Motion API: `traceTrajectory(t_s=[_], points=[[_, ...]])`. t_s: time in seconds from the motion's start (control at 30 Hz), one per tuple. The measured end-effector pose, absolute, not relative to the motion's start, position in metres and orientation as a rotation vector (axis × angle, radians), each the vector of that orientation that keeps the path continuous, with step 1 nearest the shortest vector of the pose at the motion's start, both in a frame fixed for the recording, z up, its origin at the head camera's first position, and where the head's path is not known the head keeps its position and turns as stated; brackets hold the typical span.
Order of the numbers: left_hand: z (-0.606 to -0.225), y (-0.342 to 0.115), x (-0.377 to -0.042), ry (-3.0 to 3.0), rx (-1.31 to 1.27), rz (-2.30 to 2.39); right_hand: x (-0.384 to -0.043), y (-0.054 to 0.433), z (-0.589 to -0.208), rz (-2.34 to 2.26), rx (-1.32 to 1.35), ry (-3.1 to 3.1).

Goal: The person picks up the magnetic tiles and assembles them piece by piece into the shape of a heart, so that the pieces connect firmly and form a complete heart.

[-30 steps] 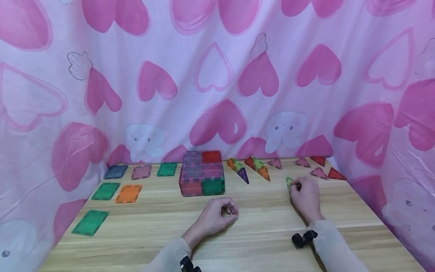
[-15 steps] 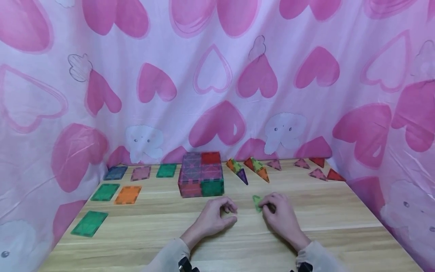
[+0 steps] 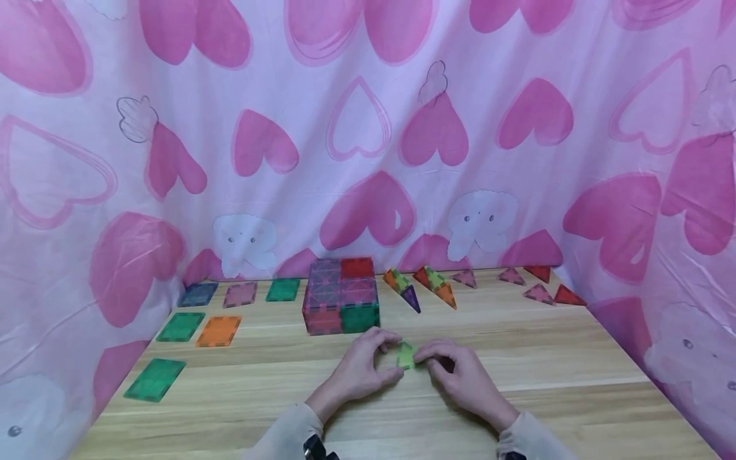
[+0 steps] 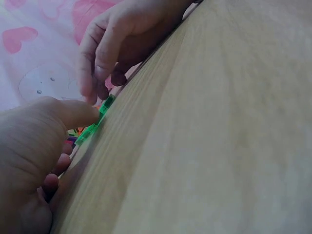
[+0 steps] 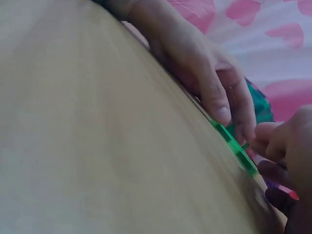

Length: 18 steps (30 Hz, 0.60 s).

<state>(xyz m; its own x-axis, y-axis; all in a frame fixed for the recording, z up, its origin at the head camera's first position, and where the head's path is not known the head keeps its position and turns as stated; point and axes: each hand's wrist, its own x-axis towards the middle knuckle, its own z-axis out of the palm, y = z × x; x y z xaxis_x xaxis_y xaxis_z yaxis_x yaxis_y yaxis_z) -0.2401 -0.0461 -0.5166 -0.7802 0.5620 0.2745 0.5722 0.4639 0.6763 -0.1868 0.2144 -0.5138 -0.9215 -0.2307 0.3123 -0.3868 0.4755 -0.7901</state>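
Note:
A translucent light green triangular magnetic tile [image 3: 405, 356] lies on the wooden table between my two hands in the head view. My right hand [image 3: 462, 377] holds its right side at the fingertips. My left hand [image 3: 359, 367] rests on the table to its left, with thumb and index finger spread around the tile's near and far ends. In the left wrist view the green tile [image 4: 100, 122] shows edge-on behind the left thumb. From the right wrist, the tile's edge [image 5: 236, 148] runs from the left thumb towards the right fingers.
Behind my hands stands a box of magnetic tiles [image 3: 342, 294]. Square tiles, such as an orange one [image 3: 218, 331], lie at left. Joined triangles [image 3: 435, 286] and loose ones, including a red triangle [image 3: 569, 295], lie along the back right. A pink heart-print curtain [image 3: 368, 128] hangs behind.
My right hand has brought the green triangular tile leftward and nearer, from the right of the table to beside my left hand. The left hand has stayed nearly in place, its index finger reaching out slightly.

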Motion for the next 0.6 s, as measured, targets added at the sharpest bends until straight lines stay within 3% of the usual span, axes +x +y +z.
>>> traceTrajectory(t_s=[0.23, 0.6], points=[[-0.515, -0.045, -0.24, -2.732, -1.164, -1.101, -0.207, 0.252, -0.517, 1.421, 0.237, -2.407], [-0.517, -0.047, -0.24, -2.674, -1.138, -1.25, -0.247, 0.377, -0.515, 1.177, -0.37, -2.151]])
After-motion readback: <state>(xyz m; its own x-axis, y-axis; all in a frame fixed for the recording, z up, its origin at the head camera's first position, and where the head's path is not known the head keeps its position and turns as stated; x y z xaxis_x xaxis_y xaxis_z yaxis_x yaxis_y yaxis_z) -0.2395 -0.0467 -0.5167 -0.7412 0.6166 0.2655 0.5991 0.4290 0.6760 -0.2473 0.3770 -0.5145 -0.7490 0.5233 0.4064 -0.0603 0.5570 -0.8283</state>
